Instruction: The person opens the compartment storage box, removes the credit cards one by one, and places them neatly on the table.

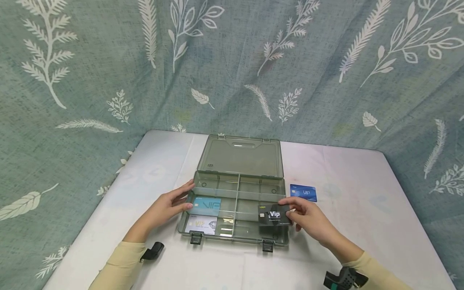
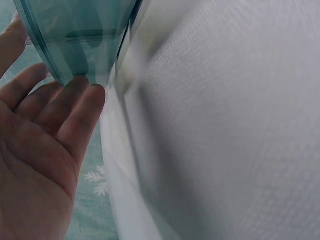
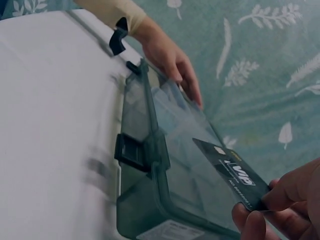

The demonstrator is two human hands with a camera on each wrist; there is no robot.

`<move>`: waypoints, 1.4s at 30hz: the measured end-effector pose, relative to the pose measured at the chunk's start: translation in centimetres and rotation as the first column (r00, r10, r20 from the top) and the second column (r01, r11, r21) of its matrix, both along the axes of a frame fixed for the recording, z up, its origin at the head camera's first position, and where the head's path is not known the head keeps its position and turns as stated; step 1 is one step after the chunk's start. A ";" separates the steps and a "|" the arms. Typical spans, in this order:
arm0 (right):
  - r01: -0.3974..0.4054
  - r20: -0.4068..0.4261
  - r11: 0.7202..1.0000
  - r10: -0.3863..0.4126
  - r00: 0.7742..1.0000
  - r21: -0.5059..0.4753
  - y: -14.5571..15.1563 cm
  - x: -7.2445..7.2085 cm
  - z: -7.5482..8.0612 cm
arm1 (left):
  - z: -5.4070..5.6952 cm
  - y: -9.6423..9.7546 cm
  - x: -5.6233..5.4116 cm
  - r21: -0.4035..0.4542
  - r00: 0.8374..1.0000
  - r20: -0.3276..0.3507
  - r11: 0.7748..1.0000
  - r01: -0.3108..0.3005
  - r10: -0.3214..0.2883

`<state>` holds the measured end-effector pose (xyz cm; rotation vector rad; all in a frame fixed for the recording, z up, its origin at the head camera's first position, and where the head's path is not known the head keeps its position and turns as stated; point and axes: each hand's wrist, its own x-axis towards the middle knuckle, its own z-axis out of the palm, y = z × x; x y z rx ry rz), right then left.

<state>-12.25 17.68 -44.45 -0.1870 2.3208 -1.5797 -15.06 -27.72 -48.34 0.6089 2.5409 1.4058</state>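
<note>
My right hand [image 1: 309,217] pinches a black VIP card [image 1: 274,215] by its right end, above the right side of a clear grey compartment box [image 1: 235,239]. In the right wrist view the black card [image 3: 232,172] tilts over the box's open top. My left hand [image 1: 164,209] touches the box's left wall, its thumb on the rim; in the left wrist view its fingers [image 2: 82,117] lie against the box side. A light blue VIP card [image 1: 206,206] lies in the left middle compartment, and a white VIP card [image 1: 201,224] in the front left one.
The box's lid [image 1: 241,157] lies folded back behind it. A dark blue VIP card [image 1: 303,193] rests on the white tablecloth [image 1: 348,193] right of the box. Two latches, including the left latch [image 1: 196,238], stick out at the front. A patterned curtain [image 1: 232,80] hangs behind the table.
</note>
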 end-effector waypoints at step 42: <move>0.232 -0.016 0.969 -0.232 0.973 0.083 6.6 -0.9 -0.8 | -0.3 0.0 0.1 0.013 1.000 -0.018 1.000 -0.001 0.001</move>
